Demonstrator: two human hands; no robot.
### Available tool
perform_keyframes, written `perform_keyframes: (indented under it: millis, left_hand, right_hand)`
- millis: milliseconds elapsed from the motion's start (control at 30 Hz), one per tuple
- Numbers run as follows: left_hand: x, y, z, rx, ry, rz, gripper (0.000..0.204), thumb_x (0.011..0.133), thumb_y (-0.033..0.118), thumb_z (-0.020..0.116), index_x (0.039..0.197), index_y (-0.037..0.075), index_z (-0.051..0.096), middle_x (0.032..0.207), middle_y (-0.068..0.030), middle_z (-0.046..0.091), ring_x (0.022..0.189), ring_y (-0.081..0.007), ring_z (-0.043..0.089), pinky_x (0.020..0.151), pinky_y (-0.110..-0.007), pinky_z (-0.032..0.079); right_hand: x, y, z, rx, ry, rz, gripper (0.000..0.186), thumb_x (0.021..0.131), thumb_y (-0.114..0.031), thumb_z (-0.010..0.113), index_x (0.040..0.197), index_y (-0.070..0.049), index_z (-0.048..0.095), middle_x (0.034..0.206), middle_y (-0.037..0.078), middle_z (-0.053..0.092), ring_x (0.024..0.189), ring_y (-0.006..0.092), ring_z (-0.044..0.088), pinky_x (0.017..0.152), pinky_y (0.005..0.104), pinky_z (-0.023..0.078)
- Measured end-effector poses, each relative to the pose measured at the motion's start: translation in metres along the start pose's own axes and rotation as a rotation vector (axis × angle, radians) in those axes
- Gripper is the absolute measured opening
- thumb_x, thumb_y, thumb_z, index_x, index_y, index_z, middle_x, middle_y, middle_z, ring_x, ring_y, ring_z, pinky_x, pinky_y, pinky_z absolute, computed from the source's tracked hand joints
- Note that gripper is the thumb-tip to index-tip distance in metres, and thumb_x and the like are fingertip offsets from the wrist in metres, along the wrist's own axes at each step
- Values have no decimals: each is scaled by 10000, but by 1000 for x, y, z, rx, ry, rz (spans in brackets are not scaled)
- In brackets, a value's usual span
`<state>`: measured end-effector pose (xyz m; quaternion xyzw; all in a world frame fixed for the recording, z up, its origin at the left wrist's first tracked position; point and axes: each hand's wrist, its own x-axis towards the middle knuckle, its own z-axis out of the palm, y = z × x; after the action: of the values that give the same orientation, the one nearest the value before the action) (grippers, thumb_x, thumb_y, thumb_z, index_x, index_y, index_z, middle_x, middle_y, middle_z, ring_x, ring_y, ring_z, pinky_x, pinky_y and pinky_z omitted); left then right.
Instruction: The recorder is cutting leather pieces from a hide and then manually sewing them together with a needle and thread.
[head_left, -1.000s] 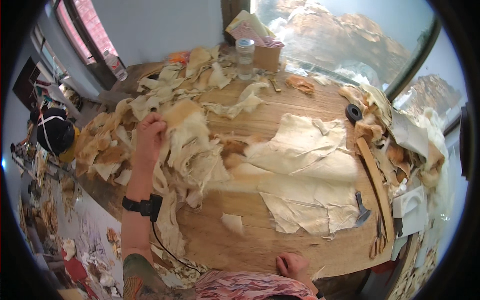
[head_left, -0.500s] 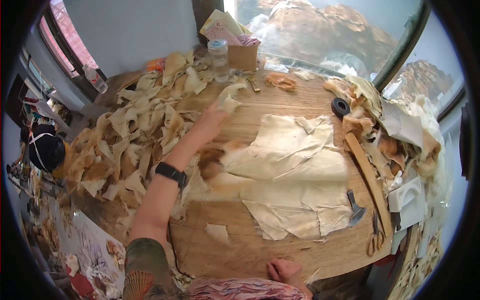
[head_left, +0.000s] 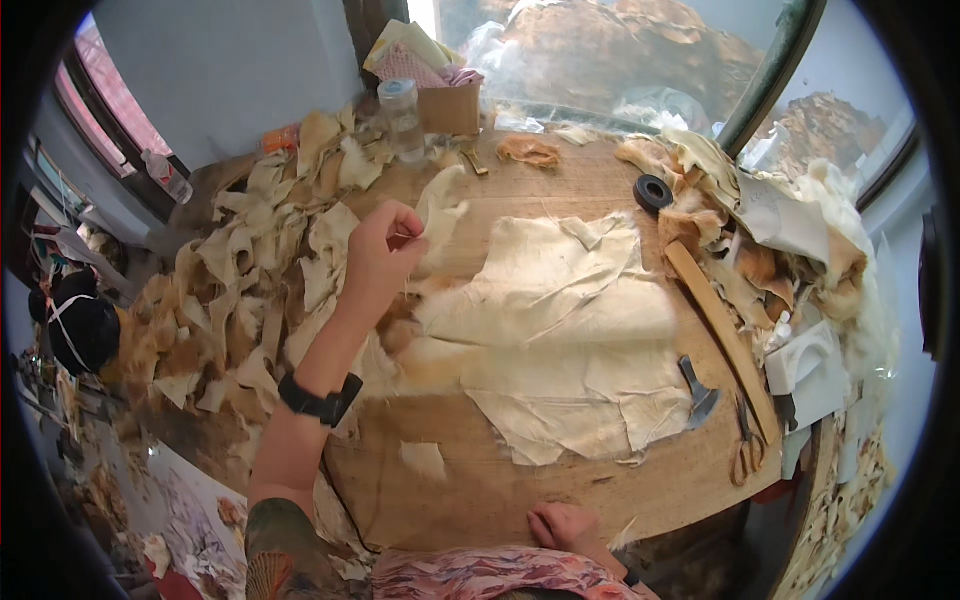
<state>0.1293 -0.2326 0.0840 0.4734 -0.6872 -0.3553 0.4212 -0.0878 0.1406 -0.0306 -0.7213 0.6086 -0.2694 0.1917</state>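
My left hand [head_left: 385, 250] is raised over the left part of the wooden table, thumb and fingers pinched together; whatever is between them, if anything, is too small to make out. Right beside its fingertips lies a pale, ragged hide scrap [head_left: 438, 212]. Spread out across the middle is a large cream hide [head_left: 560, 330], wrinkled, with brown fur [head_left: 402, 332] showing at its left end. My right hand [head_left: 565, 525] rests at the near table edge, its fingers curled in with nothing visible in them. A small pale scrap [head_left: 423, 459] lies to the left of it.
Heaped hide scraps [head_left: 230, 260] cover the table's left side. At right lie a curved-blade knife [head_left: 698, 392], scissors [head_left: 744, 455], a wooden strip [head_left: 725, 340], a black tape roll [head_left: 653, 193] and more hides [head_left: 770, 275]. A jar [head_left: 402, 120] and a carton [head_left: 450, 108] stand at the back.
My left hand has drawn back toward me from the pale ragged scrap, its fingers now pinched and raised. The whole view has shifted slightly. My right hand stays at the near edge.
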Motion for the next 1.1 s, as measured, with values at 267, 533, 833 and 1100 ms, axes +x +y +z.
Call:
perform_keyframes:
  millis: [267,533,833,1100]
  left_hand:
    - [-187,44,48,578,-161,848,229,674,55,632,899,17,610,927,-99,601,866,-275,605,730,-354,516]
    - [-302,15,87,703,-401,345,277,733,46,580,995,-32,618,1029,-139,602,948,-293,607,788,-349,527]
    - [-316,42,99,669,-32,391,250,666,21,628,910,-33,619,959,-133,595,879,-290,610,716,-375,520]
    - [-325,84,145,427,35,277,216,709,8,675,924,1,655,895,-117,644,805,-276,634,672,-366,507]
  right_hand:
    - [15,-2,-8,39,-3,-32,90,842,-138,692,878,-85,629,710,98,614,617,285,614,542,380,489]
    - [15,4,-18,189,-92,16,109,840,-130,692,924,-88,636,788,96,642,709,267,650,603,364,512]
    - [17,18,-97,508,-351,263,256,848,-96,697,1094,-67,633,932,108,627,772,237,638,684,318,516]
    - [48,39,-111,-7,-165,-467,276,819,-132,728,1080,-91,648,1064,113,635,830,258,640,707,360,515]
